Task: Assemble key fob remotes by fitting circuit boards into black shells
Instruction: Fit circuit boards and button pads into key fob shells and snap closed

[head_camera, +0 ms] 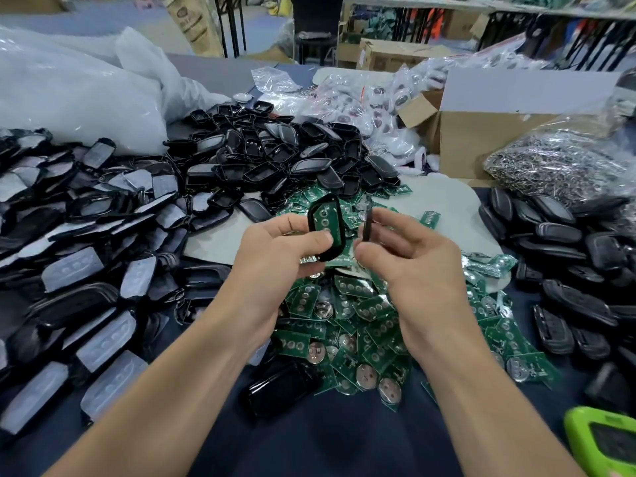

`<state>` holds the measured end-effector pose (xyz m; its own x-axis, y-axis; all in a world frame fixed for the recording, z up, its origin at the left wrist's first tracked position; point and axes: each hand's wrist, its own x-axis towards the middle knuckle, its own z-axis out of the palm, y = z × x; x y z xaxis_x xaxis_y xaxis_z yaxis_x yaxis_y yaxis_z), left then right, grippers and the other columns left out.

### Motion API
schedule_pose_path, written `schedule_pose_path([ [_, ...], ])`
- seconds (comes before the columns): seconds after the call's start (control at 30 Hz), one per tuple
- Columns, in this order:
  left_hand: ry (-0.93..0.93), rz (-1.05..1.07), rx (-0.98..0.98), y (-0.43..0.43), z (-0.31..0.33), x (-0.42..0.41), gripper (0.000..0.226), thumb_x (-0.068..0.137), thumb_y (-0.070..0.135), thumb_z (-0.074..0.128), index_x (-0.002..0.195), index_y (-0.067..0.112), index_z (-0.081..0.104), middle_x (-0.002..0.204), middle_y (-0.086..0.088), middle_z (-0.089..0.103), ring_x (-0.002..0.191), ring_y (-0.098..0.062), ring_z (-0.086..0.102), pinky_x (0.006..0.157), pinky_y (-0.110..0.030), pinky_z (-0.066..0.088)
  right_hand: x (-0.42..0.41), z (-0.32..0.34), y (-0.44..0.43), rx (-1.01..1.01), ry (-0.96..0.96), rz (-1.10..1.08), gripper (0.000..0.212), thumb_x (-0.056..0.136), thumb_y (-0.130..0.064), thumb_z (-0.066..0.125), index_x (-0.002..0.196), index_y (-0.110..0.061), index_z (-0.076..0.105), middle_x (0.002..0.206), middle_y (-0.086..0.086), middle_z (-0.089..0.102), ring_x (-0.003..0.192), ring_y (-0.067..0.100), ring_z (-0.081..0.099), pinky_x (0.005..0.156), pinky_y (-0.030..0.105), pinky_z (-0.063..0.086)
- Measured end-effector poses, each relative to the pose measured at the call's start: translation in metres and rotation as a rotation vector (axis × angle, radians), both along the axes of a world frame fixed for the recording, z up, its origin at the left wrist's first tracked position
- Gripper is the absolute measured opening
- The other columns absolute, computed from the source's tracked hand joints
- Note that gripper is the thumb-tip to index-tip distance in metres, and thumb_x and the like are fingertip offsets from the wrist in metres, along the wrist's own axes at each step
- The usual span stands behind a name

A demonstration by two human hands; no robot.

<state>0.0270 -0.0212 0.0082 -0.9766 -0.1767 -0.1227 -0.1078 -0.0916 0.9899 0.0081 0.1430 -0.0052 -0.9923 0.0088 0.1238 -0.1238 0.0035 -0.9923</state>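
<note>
Shell (329, 253), black with green board (325, 218) inside, sits gripped in left hand (278, 253); right hand (416, 259) just beside pinches a thin black piece (367, 225).

Left hand (275, 251) gripping, right hand (413, 263) seemingly pinching

Glossy black plastic shells (275, 153), green circuit boards (347, 332) (shiny metal discs), crinkled clear bags (344, 94)

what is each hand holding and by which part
Left hand grips a black shell, circuit board inside, by its lower half. Right hand pinches a thin black piece, edge-on, by its lower end.
</note>
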Motion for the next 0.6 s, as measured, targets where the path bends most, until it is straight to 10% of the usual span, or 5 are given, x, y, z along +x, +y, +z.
schedule_pose_path([
  [0.33, 0.064, 0.159, -0.301, 0.006, -0.007, 0.001, 0.019, 0.084, 0.021, 0.082, 0.081, 0.039, 0.077, 0.071, 0.006, 0.078, 0.065, -0.017, 0.077, 0.071, -0.044, 0.066, 0.007, -0.001, -0.012, -0.045, -0.004, 0.108, 0.042, 0.077, 0.006, 0.083, 0.101, -0.029, 0.080, 0.096, -0.007, 0.082, 0.095, 0.011, 0.077, 0.084, 0.026, 0.060],
  [0.6, 0.133, 0.012, -0.261, 0.006, -0.012, 0.000, 0.026, 0.096, 0.014, 0.072, 0.092, 0.037, 0.083, 0.086, 0.008, 0.081, 0.081, -0.010, 0.079, 0.068, -0.025, 0.064, 0.008, -0.001, -0.012, 0.042, 0.010, 0.022, 0.039, 0.072, -0.005, 0.090, 0.092, -0.037, 0.080, 0.091, -0.015, 0.081, 0.092, 0.002, 0.076, 0.087, 0.030, 0.060],
])
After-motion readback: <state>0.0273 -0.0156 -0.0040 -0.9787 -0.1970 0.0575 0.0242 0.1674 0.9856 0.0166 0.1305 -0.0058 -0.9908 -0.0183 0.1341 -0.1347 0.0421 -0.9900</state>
